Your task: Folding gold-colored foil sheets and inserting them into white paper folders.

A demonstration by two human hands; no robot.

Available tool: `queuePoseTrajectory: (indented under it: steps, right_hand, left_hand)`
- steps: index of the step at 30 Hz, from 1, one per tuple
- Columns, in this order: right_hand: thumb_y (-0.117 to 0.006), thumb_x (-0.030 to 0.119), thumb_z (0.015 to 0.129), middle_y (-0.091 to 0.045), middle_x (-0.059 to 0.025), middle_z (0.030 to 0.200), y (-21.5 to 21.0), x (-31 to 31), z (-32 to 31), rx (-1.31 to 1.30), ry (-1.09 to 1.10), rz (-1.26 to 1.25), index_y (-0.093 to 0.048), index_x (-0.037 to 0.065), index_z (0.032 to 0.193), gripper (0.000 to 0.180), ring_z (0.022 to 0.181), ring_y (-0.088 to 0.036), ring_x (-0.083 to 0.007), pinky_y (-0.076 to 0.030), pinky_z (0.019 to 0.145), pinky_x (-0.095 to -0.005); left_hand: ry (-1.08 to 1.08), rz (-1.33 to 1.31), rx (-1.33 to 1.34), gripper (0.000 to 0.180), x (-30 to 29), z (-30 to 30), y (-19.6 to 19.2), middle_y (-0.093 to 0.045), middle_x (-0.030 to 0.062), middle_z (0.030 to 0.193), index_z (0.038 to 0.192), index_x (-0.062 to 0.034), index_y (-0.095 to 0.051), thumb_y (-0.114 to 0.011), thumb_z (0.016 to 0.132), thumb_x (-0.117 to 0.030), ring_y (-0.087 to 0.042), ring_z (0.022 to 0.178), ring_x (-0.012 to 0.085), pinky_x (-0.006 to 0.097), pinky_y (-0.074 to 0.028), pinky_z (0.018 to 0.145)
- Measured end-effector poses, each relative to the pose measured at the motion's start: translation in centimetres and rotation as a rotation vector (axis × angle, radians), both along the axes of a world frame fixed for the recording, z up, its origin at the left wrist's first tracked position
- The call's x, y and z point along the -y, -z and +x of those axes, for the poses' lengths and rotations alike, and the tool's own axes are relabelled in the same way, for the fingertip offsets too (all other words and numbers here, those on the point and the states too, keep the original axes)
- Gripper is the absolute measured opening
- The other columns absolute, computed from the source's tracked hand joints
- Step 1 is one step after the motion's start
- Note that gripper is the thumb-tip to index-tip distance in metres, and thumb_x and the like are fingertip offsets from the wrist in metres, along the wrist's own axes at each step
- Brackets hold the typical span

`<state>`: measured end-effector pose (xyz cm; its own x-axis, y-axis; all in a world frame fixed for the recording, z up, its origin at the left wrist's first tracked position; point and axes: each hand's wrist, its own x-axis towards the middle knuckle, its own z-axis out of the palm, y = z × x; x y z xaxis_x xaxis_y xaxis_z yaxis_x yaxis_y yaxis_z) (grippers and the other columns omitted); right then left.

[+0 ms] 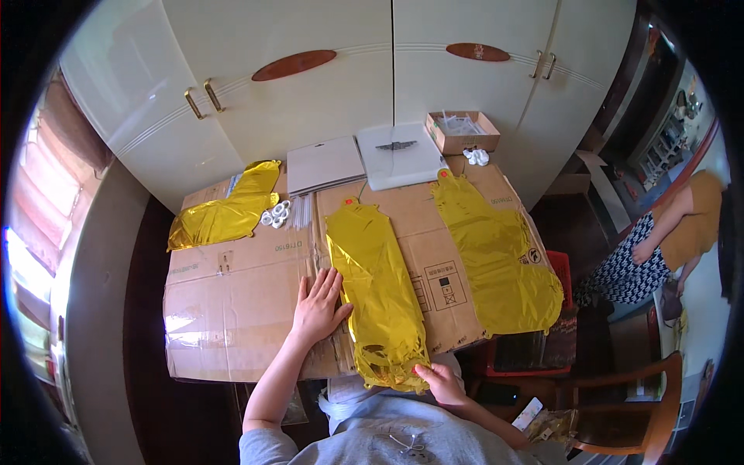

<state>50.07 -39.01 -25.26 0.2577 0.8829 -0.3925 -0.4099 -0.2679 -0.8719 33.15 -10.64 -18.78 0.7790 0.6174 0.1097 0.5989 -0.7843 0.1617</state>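
A flat, uninflated gold foil balloon (376, 271) lies lengthwise before me, its near end crumpled and hanging over the table's front edge. My right hand (440, 381) pinches that near end at its right corner. Flat on the cardboard, fingers stretched out, my left hand (318, 306) rests along the balloon's left side, with the thumb at its edge. To the right lies a second flat gold foil balloon (504, 256). A third gold foil balloon (225, 221), bent in shape, lies at the far left beside several white ribbon rolls (276, 214).
Cardboard (225, 310) covers the table. Along its back are a grey flat folder (325, 164), a white plate-like sheet (399, 155) and an open box (463, 133) of clear packets. A wooden chair (659, 403) stands at the right; another person (686, 225) is beyond. Cabinets (287, 93) close off the back.
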Motion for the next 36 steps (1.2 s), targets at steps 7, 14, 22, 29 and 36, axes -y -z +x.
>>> queuePoseTrajectory:
  steps: [7,14,22,29,36]
  right_hand:
    - [-0.059,0.024,0.099,-0.057,0.0084,0.078,-2.3,0.0,-0.6,0.201,0.029,0.008,-0.069,-0.002,0.093,0.028,0.072,-0.048,-0.0020,-0.042,0.065,-0.0212]
    - [-0.060,0.024,0.099,-0.059,0.0072,0.080,-1.3,0.2,-0.9,0.216,0.022,0.020,-0.068,-0.003,0.096,0.029,0.074,-0.050,-0.0026,-0.043,0.066,-0.0221]
    - [-0.060,0.023,0.099,-0.057,0.0077,0.077,-1.6,-0.1,-1.0,0.198,0.077,0.063,-0.067,-0.003,0.093,0.027,0.072,-0.048,-0.0028,-0.042,0.064,-0.0222]
    - [-0.058,0.021,0.100,-0.065,0.0033,0.085,0.1,0.6,-0.5,0.185,0.018,0.038,-0.068,-0.002,0.098,0.025,0.077,-0.055,-0.0035,-0.046,0.069,-0.0218]
    - [-0.061,0.025,0.098,-0.056,0.0074,0.076,-1.1,0.4,-0.5,0.204,0.044,0.031,-0.068,-0.001,0.092,0.027,0.070,-0.047,-0.0024,-0.040,0.062,-0.0213]
  left_hand:
    - [0.002,0.008,-0.007,0.075,0.0,0.0,0.0,-0.034,0.0106,0.155,0.147,-0.0043,-0.037,-0.051,0.093,-0.053,-0.026,0.146,0.0272,0.053,-0.016,0.118]
    - [-0.001,-0.006,0.000,0.075,0.1,0.1,-0.2,-0.034,0.0103,0.155,0.147,-0.0040,-0.037,-0.051,0.093,-0.054,-0.025,0.146,0.0264,0.054,-0.015,0.117]
    - [0.004,0.007,-0.023,0.076,0.0,0.1,-0.2,-0.033,0.0113,0.155,0.147,-0.0039,-0.036,-0.050,0.093,-0.055,-0.024,0.147,0.0276,0.054,-0.014,0.117]
    - [0.010,0.057,-0.008,0.076,-0.1,0.1,0.2,-0.035,0.0110,0.154,0.147,-0.0044,-0.038,-0.050,0.092,-0.055,-0.027,0.145,0.0278,0.055,-0.016,0.117]
    - [0.003,0.048,-0.027,0.076,-0.1,0.1,0.2,-0.034,0.0105,0.155,0.147,-0.0046,-0.037,-0.050,0.092,-0.055,-0.025,0.146,0.0273,0.054,-0.015,0.117]
